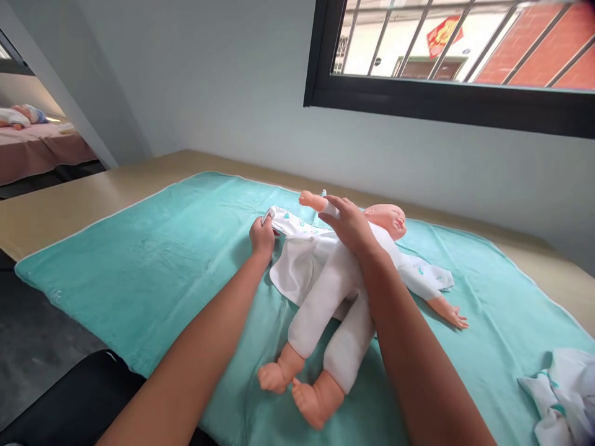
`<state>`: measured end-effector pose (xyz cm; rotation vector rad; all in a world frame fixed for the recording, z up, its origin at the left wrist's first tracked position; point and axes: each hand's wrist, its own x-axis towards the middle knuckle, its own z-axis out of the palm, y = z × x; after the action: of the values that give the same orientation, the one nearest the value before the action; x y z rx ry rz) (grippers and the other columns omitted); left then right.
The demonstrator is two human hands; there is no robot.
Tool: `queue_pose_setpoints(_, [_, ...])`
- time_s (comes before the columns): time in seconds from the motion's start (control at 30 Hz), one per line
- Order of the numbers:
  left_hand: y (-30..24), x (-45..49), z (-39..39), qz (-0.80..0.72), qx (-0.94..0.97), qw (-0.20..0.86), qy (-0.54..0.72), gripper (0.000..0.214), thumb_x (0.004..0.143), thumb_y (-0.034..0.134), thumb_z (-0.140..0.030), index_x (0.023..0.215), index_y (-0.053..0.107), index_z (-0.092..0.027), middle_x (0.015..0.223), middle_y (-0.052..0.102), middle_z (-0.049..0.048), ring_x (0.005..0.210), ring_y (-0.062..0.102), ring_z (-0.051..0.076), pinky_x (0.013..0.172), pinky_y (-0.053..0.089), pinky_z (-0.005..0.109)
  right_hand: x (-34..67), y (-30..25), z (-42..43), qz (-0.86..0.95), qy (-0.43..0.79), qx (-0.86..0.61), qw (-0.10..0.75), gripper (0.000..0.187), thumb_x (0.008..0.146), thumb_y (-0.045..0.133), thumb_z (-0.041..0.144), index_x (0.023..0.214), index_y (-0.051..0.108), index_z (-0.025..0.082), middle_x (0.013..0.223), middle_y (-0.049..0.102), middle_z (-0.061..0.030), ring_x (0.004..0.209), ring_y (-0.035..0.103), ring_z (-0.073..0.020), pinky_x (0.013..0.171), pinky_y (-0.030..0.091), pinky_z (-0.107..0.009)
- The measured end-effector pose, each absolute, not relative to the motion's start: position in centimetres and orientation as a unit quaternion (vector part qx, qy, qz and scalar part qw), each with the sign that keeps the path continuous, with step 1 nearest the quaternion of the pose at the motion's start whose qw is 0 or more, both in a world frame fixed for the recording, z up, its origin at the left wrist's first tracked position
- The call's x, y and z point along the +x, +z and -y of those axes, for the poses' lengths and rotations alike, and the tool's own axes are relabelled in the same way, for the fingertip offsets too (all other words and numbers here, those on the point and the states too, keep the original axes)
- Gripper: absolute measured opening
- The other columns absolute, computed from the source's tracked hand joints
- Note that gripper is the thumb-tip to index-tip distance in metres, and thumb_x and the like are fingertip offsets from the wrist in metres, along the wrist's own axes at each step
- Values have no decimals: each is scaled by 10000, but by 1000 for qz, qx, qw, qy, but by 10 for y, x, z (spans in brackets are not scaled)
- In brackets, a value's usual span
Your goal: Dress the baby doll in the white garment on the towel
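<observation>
A baby doll (393, 220) lies on its back on a teal towel (153, 260), feet toward me, with a soft white body. A white garment (297, 263) with teal print lies under and around it. My left hand (262, 238) is closed, pinching the end of the garment's sleeve (284, 220). My right hand (346, 224) grips the doll's raised arm (312, 200) near the wrist, above the sleeve. The doll's other arm (449, 311) lies flat on the right, partly in a sleeve.
The towel covers a tan table (69, 207) that stands against a pale wall under a barred window (446, 56). A crumpled white and teal cloth (564, 390) lies at the towel's right corner. A bed (37, 148) shows at the far left.
</observation>
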<state>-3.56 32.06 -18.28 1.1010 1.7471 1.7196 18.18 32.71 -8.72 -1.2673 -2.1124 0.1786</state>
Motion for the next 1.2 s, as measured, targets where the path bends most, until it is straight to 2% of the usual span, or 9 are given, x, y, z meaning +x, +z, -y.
queue_pose_setpoints(0.1, [-180,-38,-318,-645,393,196,625,324,920,424,-417,651,431,-235,572,486,-17,574,508,167,583,387,286,188,-82,-322,822,80,-487,283,412,878,590,403,1279,575,310,1127,618,-55,983,601,-239,850,454,-348])
queue_pose_setpoints(0.23, [-169,-33,-310,-632,428,129,633,75,851,549,-295,836,546,-221,939,599,79,966,568,231,846,441,343,191,-74,-315,843,87,-485,215,332,888,571,418,1210,615,352,1050,619,-34,868,614,-209,752,457,-313])
queue_pose_setpoints(0.37, [-164,-8,-298,-558,594,179,550,205,733,715,-300,907,616,-254,1049,613,77,1112,525,285,1005,377,395,191,-67,-310,840,96,-498,192,356,896,552,447,1239,590,361,1076,619,-40,882,613,-215,741,459,-316])
queue_pose_setpoints(0.5, [-170,8,-294,-556,603,275,501,224,586,802,-254,656,590,-244,855,628,75,1053,534,323,947,384,393,193,-62,-309,863,115,-470,146,365,906,506,530,1176,633,319,1091,635,-56,917,615,-225,791,461,-335])
queue_pose_setpoints(0.6, [-169,-2,-298,-569,540,330,526,217,710,690,-329,599,533,-229,663,561,26,826,564,247,799,431,351,192,-61,-309,874,156,-453,86,422,876,478,642,1022,702,316,1031,661,-46,860,625,-216,763,463,-327])
queue_pose_setpoints(0.73, [-156,-21,-298,-525,476,432,558,286,801,584,-474,718,543,-203,677,573,9,666,565,179,659,460,302,187,-61,-307,859,140,-485,83,450,794,557,681,921,733,287,986,681,-56,861,623,-238,704,442,-311])
queue_pose_setpoints(0.83, [-144,-27,-293,-453,460,532,548,372,781,606,-545,795,596,-173,734,640,53,685,628,202,668,506,324,185,-64,-310,849,115,-509,84,374,803,583,612,919,730,288,988,689,-50,856,617,-241,685,414,-306])
queue_pose_setpoints(0.97, [-135,-23,-288,-297,391,687,536,329,754,705,-475,825,652,-158,797,694,84,713,658,206,702,514,309,181,-76,-316,837,53,-535,105,315,827,592,534,938,698,259,1017,689,-55,931,599,-262,769,388,-334])
queue_pose_setpoints(1.2, [-127,18,-274,-232,379,731,518,332,683,821,-289,954,712,-131,807,725,67,686,662,158,661,482,235,165,-86,-310,828,-26,-546,126,148,872,516,250,968,603,179,918,682,-93,902,595,-247,779,351,-323])
